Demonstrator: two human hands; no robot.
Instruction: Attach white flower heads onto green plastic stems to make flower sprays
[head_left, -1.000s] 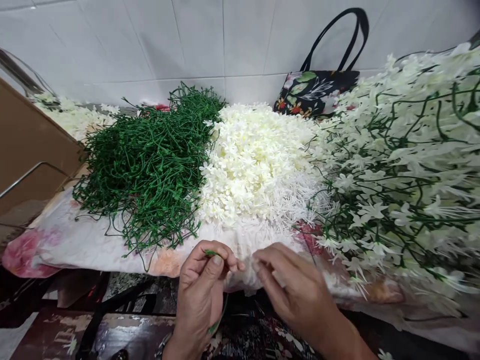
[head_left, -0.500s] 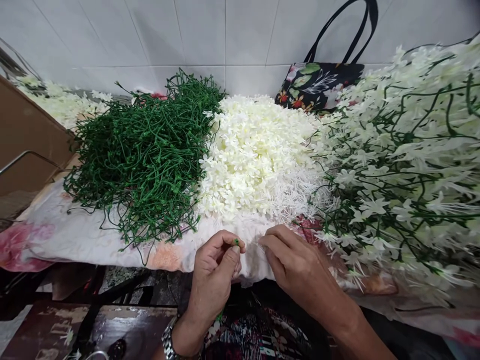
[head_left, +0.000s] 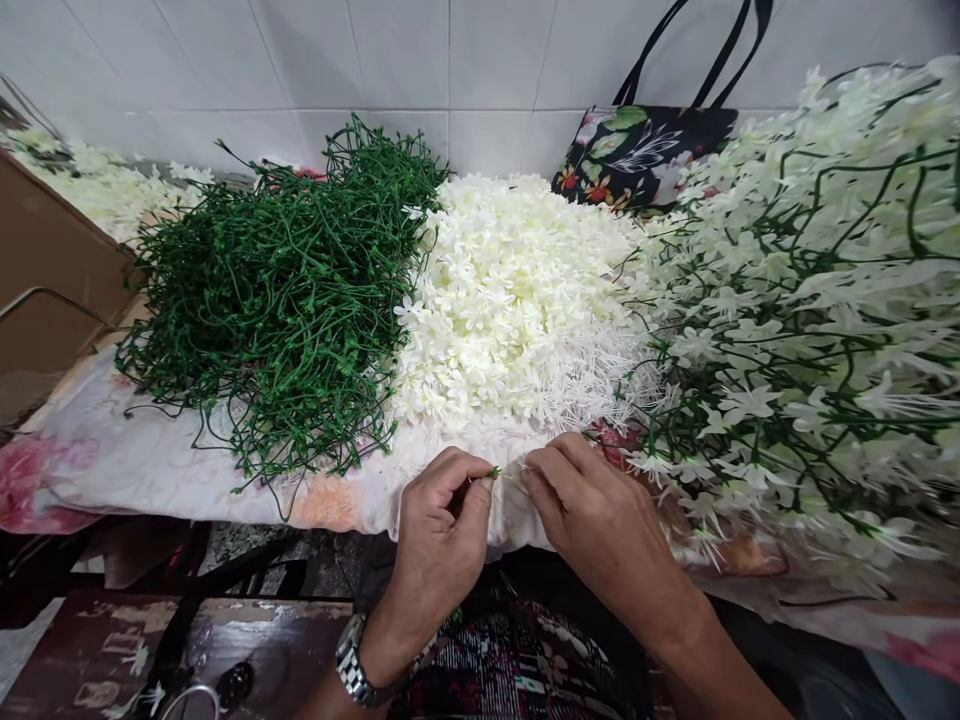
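Observation:
My left hand is closed in a pinch on a thin green plastic stem, whose tip shows between thumb and forefinger. My right hand is pinched close beside it, its fingertips almost touching the stem tip; what it holds is too small to make out. Both hands hover at the near edge of a floral cloth. Just beyond them lies a heap of loose white artificial flowers, with white spiky pieces at its near side.
A tangle of green stems is piled at left. Assembled white flower sprays fill the right side. A black floral bag leans on the tiled wall. A brown cardboard box stands far left.
Both hands have moved up and toward the white flower heap. The stem tip now points at my right fingertips, which have come closer to it.

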